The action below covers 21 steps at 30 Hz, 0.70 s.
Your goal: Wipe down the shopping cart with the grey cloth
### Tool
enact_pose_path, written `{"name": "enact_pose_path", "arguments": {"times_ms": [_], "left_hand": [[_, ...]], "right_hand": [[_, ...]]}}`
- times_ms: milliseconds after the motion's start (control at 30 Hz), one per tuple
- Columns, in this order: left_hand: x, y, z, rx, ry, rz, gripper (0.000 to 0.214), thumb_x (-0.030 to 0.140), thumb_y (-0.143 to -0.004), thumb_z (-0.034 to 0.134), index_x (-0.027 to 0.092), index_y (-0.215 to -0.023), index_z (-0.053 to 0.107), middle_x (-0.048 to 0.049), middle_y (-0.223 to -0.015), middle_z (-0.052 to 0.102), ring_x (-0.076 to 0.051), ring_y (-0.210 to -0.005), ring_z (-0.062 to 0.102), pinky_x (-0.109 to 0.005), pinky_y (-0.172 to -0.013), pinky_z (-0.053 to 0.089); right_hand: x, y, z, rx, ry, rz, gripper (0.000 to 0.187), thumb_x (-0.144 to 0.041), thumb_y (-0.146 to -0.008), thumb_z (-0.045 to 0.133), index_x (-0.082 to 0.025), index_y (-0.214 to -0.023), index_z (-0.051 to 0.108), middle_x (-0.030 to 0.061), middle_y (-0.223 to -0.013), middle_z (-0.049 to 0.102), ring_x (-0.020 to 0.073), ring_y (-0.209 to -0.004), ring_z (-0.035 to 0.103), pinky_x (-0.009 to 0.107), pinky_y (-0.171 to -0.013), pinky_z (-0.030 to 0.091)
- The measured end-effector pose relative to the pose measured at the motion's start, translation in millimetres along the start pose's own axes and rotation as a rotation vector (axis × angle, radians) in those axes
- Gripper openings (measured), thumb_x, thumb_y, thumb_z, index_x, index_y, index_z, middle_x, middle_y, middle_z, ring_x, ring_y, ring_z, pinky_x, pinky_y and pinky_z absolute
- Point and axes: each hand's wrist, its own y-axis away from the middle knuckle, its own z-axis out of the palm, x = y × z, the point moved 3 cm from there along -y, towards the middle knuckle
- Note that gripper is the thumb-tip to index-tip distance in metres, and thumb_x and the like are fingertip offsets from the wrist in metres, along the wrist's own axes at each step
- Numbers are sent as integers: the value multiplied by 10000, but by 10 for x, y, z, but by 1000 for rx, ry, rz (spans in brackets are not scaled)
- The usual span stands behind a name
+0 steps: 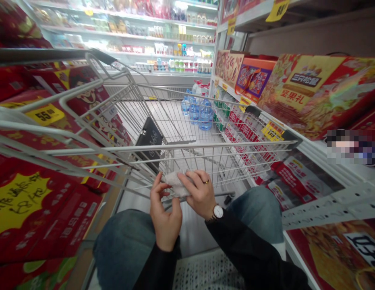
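Left hand (164, 217), right hand (199, 193), pinching one white cloth (175, 184), over wire cart (205, 147)

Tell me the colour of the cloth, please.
The cloth is greyish white and slightly mottled; it shows best in the head view, between the left hand and right hand.

left hand (164, 215) pinching, fingers up, right hand (199, 193) angled in beside it; black-sleeved right forearm (253, 249) extended
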Motion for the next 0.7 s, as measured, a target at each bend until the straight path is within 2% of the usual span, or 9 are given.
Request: {"name": "enact_pose_path", "arguments": {"times_ms": [100, 300, 533, 600, 700], "left_hand": [[-71, 28, -11, -7, -2, 5, 499, 74, -758, 528, 229, -1232, 508, -117, -1506, 464, -222, -1253, 550, -359, -986, 471], [-254, 79, -36, 12, -23, -47, 670, 100, -728, 553, 248, -1372, 435, -99, -1400, 492, -191, -1085, 575, -354, -973, 490], [-263, 65, -60, -22, 51, -38, 589, 119, -746, 593, 240, -1312, 484, -84, -1286, 553, -215, -1202, 562, -349, -1007, 486], [-243, 66, -79, 39, 130, -51, 517, 144, -769, 613, 225, -1270, 516, -89, -1260, 589, -208, -1165, 599, -324, -946, 504], [-192, 54, -137, 224, 212, -72, 392, 185, -806, 634, 206, -1188, 550, -86, -1180, 640, -171, -973, 671, -264, -766, 507]], "right_hand": [[-48, -107, -43, -16, 2, -8, 583, -100, -822, 535, -207, -1394, 568, 76, -1214, 631, 249, -1090, 474, 407, -909, 463], [-179, -441, -111, 5, 36, -86, 563, -142, -853, 560, -227, -1410, 556, 65, -1239, 623, 246, -1128, 457, 395, -923, 449], [-105, -122, 62, -29, -11, -9, 584, -101, -819, 545, -200, -1395, 556, 69, -1192, 640, 239, -1086, 473, 393, -916, 449], [-102, -111, 70, -47, -8, -2, 587, -106, -826, 541, -205, -1405, 547, 68, -1187, 639, 240, -1088, 473, 396, -916, 449], [-137, -245, 24, -52, 14, -24, 596, -128, -850, 546, -230, -1436, 521, 67, -1214, 630, 244, -1111, 466, 401, -929, 446]]}}
